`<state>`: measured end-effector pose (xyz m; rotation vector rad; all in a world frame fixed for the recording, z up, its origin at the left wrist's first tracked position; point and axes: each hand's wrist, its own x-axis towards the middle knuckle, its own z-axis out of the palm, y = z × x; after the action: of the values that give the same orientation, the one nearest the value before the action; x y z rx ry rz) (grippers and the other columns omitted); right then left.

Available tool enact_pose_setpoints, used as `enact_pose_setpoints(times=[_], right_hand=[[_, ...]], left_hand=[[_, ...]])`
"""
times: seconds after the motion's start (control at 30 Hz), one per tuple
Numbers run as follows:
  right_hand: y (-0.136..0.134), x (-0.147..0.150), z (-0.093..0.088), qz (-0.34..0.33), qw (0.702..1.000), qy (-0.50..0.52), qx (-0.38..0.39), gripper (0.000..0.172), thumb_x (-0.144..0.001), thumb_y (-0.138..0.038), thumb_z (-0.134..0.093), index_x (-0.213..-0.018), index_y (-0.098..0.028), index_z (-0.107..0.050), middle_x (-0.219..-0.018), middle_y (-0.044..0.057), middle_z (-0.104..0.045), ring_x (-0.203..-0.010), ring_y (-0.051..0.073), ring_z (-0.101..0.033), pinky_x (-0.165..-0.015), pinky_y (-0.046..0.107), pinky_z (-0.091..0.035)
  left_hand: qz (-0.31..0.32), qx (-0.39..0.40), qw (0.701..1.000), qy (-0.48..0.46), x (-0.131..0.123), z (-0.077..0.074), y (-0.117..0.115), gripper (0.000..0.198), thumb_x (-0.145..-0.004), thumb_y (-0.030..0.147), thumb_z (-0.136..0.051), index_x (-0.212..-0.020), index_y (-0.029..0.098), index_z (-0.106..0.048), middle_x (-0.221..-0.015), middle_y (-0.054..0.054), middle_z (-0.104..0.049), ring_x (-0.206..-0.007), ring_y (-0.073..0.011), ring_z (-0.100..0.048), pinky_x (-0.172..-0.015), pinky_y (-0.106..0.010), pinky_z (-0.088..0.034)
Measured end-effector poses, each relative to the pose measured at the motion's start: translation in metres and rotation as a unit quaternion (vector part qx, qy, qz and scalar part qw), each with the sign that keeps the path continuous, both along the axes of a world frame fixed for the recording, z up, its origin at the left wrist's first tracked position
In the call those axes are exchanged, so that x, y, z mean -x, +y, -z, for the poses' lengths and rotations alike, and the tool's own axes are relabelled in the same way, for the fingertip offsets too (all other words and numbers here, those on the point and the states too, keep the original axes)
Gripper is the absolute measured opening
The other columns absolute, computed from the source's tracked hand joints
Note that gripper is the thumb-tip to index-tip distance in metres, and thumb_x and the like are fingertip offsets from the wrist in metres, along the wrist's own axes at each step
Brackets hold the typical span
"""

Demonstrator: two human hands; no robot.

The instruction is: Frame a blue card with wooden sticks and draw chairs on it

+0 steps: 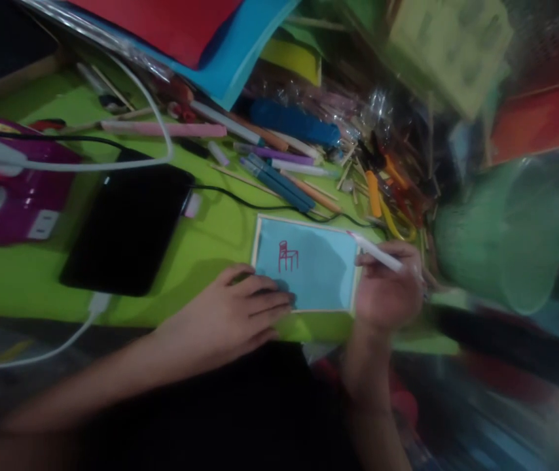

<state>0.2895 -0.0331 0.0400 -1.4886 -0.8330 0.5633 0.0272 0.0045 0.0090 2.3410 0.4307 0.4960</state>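
Observation:
A light blue card [321, 275] with a pale stick-like border lies on the green table. On its left half is a small red line drawing of a chair [288, 256]. My left hand [245, 304] rests flat over the card's lower left corner, fingers stretched out. Between the fingers of my right hand [390, 288], at the card's right edge, is a white marker pen [380, 253]. Its reddish tip points up and left, near the card's upper right corner; I cannot tell whether it touches.
A black phone [127, 229] with a white cable lies left, beside a purple device [14, 183]. Behind the card are several pens [279, 182], sticks and orange-handled pliers [374, 193]. A green bucket-like container [495, 235] stands right. Red and blue sheets [245, 52] lie at the back.

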Motion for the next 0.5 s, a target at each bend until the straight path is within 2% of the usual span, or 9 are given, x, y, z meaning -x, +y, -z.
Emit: enact_pose_setpoints(times=[0.27,0.5], right_hand=[[0.0010,0.0028,0.0003,-0.040,0.996,0.072,-0.023,0.027,-0.090,-0.043,-0.063,-0.095,-0.020,-0.077,-0.077,0.003,-0.076,-0.064,0.016,-0.064,-0.058,0.028,-0.042],[0.0041,0.0041,0.0032,-0.036,0.998,0.052,-0.022,0.021,-0.089,-0.036,-0.066,-0.094,-0.020,-0.079,-0.078,0.003,-0.076,-0.067,0.014,-0.067,-0.060,0.026,-0.043]], left_hand=[[-0.019,-0.037,0.999,-0.029,-0.0023,0.0019,0.0020,0.027,-0.105,0.031,-0.061,-0.130,0.027,-0.071,-0.127,0.003,-0.081,-0.115,-0.0231,-0.067,-0.104,-0.041,-0.042],[-0.009,-0.024,0.999,-0.037,-0.0002,0.0057,0.0030,0.029,-0.106,0.033,-0.061,-0.132,0.026,-0.070,-0.129,0.002,-0.080,-0.118,-0.0244,-0.066,-0.105,-0.043,-0.039]])
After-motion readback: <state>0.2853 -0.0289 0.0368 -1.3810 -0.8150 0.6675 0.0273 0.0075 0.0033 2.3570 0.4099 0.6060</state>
